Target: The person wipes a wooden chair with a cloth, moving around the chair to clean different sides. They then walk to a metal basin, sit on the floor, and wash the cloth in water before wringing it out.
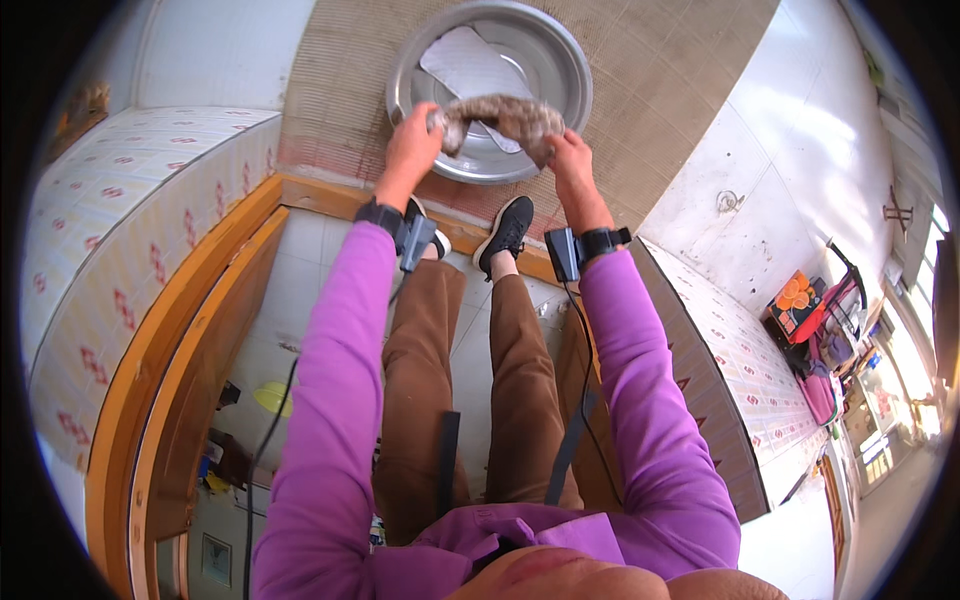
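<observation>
My left hand [412,148] and my right hand [571,163] grip opposite ends of a bunched grey-brown cloth [501,114]. Between them the cloth arches upward, and it is blurred. It hangs over the near part of a round metal basin [489,171], covering some of what lies inside. A flat white piece [469,60], perhaps an insole or a folded cloth, rests in the basin, partly hidden by the held cloth. Whether the basin holds water I cannot tell.
The basin stands on a tan textured floor covering [637,97]. A wooden threshold [322,199] runs in front of my black shoes [508,229]. Patterned ledges [165,142] flank the doorway, a wooden door [202,360] stands at left, and bags [821,390] lie on the right ledge.
</observation>
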### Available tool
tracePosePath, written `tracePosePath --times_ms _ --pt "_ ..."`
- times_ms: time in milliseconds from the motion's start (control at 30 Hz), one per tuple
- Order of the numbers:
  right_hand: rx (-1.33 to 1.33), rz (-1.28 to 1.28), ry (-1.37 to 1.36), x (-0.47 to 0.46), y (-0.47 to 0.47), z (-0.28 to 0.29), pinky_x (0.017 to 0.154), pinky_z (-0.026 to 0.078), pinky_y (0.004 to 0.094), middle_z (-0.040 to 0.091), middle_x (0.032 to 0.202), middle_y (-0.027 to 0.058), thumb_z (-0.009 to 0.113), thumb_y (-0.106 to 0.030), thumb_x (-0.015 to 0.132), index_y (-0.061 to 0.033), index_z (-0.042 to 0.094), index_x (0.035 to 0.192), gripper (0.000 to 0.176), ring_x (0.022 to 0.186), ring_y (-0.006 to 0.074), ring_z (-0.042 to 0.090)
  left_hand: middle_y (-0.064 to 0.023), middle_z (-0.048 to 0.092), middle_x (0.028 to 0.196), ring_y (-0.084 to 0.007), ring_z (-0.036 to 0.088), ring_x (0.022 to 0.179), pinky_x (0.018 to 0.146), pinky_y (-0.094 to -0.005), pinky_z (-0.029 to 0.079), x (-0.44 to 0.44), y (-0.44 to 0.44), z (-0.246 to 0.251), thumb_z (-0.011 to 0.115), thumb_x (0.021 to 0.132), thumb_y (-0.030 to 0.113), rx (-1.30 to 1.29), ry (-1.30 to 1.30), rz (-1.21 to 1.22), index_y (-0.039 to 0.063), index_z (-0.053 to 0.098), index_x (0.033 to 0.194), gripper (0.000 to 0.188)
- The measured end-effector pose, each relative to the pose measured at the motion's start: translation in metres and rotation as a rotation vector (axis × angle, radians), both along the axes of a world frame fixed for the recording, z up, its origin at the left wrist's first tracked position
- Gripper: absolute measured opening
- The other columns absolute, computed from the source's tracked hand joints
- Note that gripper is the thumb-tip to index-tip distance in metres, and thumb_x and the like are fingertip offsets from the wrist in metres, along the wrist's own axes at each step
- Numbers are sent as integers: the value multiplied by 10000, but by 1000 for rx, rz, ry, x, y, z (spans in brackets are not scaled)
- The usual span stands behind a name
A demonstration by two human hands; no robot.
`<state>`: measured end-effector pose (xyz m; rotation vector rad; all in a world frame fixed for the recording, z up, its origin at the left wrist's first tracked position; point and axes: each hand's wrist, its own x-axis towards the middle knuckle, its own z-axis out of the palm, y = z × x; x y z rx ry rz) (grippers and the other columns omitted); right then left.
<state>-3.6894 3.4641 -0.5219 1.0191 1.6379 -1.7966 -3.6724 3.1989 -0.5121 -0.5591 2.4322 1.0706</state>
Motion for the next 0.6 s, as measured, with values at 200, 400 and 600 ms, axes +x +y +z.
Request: tracePosePath --times_ms 200,400,600 --pt "186 200 261 -27 -4 -119 932 483 357 610 1287 188 683 -142 826 -29 539 1376 580 1147 268 593 -236 544 1307 -422 498 1226 1046 -453 416 -27 -15 -108 683 832 246 -133 260 -6 71 496 1377 602" --pt "902 929 409 1 -14 -175 1102 345 494 446 1454 222 802 -342 690 -134 463 1445 853 1355 436 387 -240 470 1421 -360 444 1336 1114 -417 359 25 9 -130 700 844 234 206 -12 415 28 460 1417 655" --pt "1118 1555 261 18 -40 -210 1071 372 539 425 1435 236 705 -263 775 -183 495 1407 671 1344 454 382 -221 380 1511 -300 390 1395 1132 -392 327 70 53 -131 656 928 273 609 -357 784 43 356 1490 676"
